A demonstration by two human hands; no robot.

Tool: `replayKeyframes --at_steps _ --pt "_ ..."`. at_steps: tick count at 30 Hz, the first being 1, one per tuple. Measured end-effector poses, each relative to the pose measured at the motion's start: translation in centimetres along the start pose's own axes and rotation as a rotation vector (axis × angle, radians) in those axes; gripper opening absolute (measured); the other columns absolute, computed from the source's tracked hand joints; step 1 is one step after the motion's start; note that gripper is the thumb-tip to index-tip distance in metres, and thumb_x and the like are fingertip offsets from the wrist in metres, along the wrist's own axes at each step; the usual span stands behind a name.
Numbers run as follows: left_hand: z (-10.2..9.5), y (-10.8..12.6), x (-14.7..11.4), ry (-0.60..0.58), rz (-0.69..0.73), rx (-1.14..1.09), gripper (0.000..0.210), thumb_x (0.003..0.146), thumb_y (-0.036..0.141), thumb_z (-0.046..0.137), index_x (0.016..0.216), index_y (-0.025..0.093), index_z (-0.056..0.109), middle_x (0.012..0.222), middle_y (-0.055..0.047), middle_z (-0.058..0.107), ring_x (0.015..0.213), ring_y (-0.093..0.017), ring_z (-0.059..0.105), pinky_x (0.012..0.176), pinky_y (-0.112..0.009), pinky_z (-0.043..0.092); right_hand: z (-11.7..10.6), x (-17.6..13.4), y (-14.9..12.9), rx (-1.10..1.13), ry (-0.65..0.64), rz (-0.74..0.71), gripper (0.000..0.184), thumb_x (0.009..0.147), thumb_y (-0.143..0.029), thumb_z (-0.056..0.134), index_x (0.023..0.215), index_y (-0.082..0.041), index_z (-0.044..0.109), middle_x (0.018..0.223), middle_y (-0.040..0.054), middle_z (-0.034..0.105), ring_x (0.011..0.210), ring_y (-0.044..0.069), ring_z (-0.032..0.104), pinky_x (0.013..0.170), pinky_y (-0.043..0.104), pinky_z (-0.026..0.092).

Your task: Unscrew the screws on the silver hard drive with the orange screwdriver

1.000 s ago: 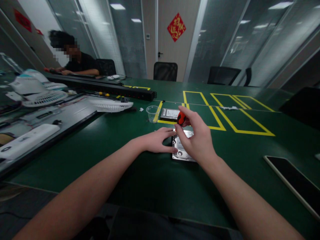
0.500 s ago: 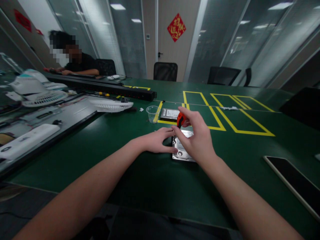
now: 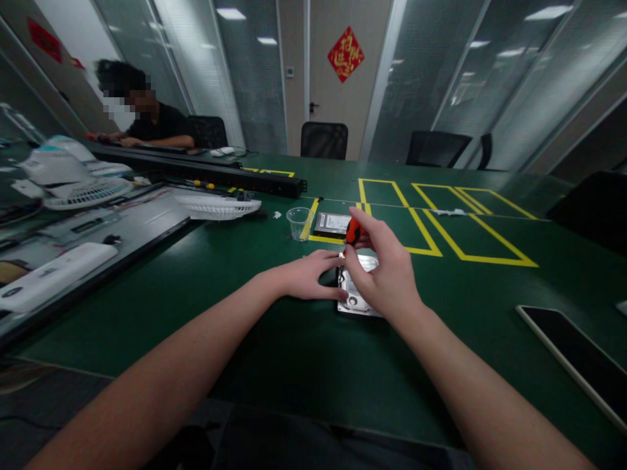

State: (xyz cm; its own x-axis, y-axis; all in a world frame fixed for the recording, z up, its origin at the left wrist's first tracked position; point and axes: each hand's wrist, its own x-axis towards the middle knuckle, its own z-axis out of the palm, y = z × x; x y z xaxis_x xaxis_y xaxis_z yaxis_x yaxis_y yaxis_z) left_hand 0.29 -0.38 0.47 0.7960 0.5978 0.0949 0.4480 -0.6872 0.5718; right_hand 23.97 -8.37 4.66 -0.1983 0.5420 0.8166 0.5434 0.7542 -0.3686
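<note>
My right hand [image 3: 386, 267] closes thumb and fingertips round a red-and-black tool [image 3: 353, 232], handle roughly upright over the far left part of a metal drive [image 3: 362, 303]; the tip is hidden, so I cannot tell what it meets. I judge the upright grip suits turning and pressing straight down. My left hand [image 3: 309, 275] is spread, thumb and forefinger well apart, grasping nothing: the thumb rests on the drive's left edge and the fingers reach its far left corner, apparently to brace it. The drive lies flat on the green table [image 3: 274, 352], directly before me, presumably for an even reach from both arms. Just beyond sits a second drive [image 3: 332, 224], label up, by the yellow tape [image 3: 499, 263]. A clear cup [image 3: 300, 225] stands to its left, near enough, in my judgement, for small parts. A phone [image 3: 578, 359] lies near right, well apart from both hands.
</note>
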Motion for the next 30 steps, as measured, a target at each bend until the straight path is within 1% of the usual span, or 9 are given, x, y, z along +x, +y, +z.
replayKeyframes --at_steps 3,6,8,11,15,20,25,30 --pt "0.05 -0.08 -0.05 -0.007 -0.017 0.001 0.105 0.111 0.088 0.091 0.196 0.034 0.062 0.208 -0.019 0.053 0.193 -0.053 0.050 0.159 -0.077 0.042 -0.07 -0.01 0.04 -0.001 0.010 -0.015 0.067 0.118 -0.018 0.069 0.183 -0.033 0.069 0.154 0.0144 0.086 0.121 0.034 0.084 0.113 0.060 0.079" --pt "0.13 -0.20 -0.05 -0.004 -0.003 -0.001 0.105 0.112 0.088 0.089 0.198 0.035 0.059 0.210 -0.017 0.051 0.196 -0.052 0.047 0.160 -0.076 0.041 -0.12 0.02 0.22 -0.031 0.005 -0.012 0.064 0.118 -0.023 0.076 0.180 -0.034 0.071 0.154 0.0141 0.084 0.120 0.034 0.082 0.109 0.059 0.079" --pt "0.16 -0.24 -0.02 0.002 0.008 -0.004 0.103 0.113 0.087 0.089 0.196 0.034 0.061 0.209 -0.018 0.053 0.195 -0.052 0.048 0.160 -0.076 0.041 -0.12 0.04 0.35 -0.047 0.010 -0.014 0.063 0.117 -0.024 0.078 0.178 -0.034 0.072 0.150 0.0128 0.084 0.116 0.032 0.081 0.105 0.056 0.079" --pt "0.14 -0.20 0.03 0.008 0.001 -0.004 0.101 0.111 0.087 0.091 0.192 0.031 0.066 0.205 -0.021 0.057 0.193 -0.053 0.051 0.160 -0.075 0.042 -0.07 0.03 0.44 -0.052 0.025 -0.014 0.061 0.117 -0.020 0.076 0.176 -0.034 0.073 0.143 0.0108 0.083 0.111 0.030 0.080 0.102 0.052 0.078" --pt "0.10 -0.11 0.04 -0.001 -0.023 -0.003 0.103 0.110 0.087 0.092 0.193 0.031 0.065 0.205 -0.022 0.056 0.191 -0.054 0.053 0.158 -0.076 0.044 0.07 -0.05 0.33 -0.022 0.036 -0.025 0.059 0.119 -0.017 0.070 0.176 -0.033 0.073 0.147 0.0122 0.083 0.116 0.030 0.082 0.106 0.053 0.079" --pt "0.25 -0.27 0.00 0.013 -0.005 0.009 0.102 0.110 0.088 0.093 0.191 0.031 0.068 0.204 -0.022 0.057 0.191 -0.053 0.053 0.158 -0.076 0.044 0.07 -0.08 0.28 -0.018 0.018 -0.010 0.067 0.115 -0.016 0.070 0.180 -0.033 0.069 0.149 0.0128 0.084 0.124 0.033 0.084 0.111 0.057 0.079" --pt "0.20 -0.18 0.01 0.007 0.007 0.007 0.104 0.111 0.087 0.092 0.195 0.032 0.063 0.206 -0.021 0.055 0.192 -0.053 0.052 0.158 -0.077 0.044 -0.06 0.02 0.23 -0.025 0.010 -0.012 0.064 0.116 -0.021 0.075 0.179 -0.032 0.068 0.154 0.0145 0.085 0.124 0.035 0.084 0.111 0.061 0.080" --pt "0.02 0.10 0.01 0.002 0.001 0.007 0.101 0.112 0.083 0.092 0.194 0.032 0.065 0.205 -0.020 0.057 0.192 -0.053 0.052 0.159 -0.076 0.043 -0.06 0.08 0.23 -0.040 0.025 -0.030 0.059 0.117 -0.020 0.077 0.175 -0.033 0.072 0.147 0.0127 0.085 0.120 0.034 0.084 0.106 0.057 0.080"
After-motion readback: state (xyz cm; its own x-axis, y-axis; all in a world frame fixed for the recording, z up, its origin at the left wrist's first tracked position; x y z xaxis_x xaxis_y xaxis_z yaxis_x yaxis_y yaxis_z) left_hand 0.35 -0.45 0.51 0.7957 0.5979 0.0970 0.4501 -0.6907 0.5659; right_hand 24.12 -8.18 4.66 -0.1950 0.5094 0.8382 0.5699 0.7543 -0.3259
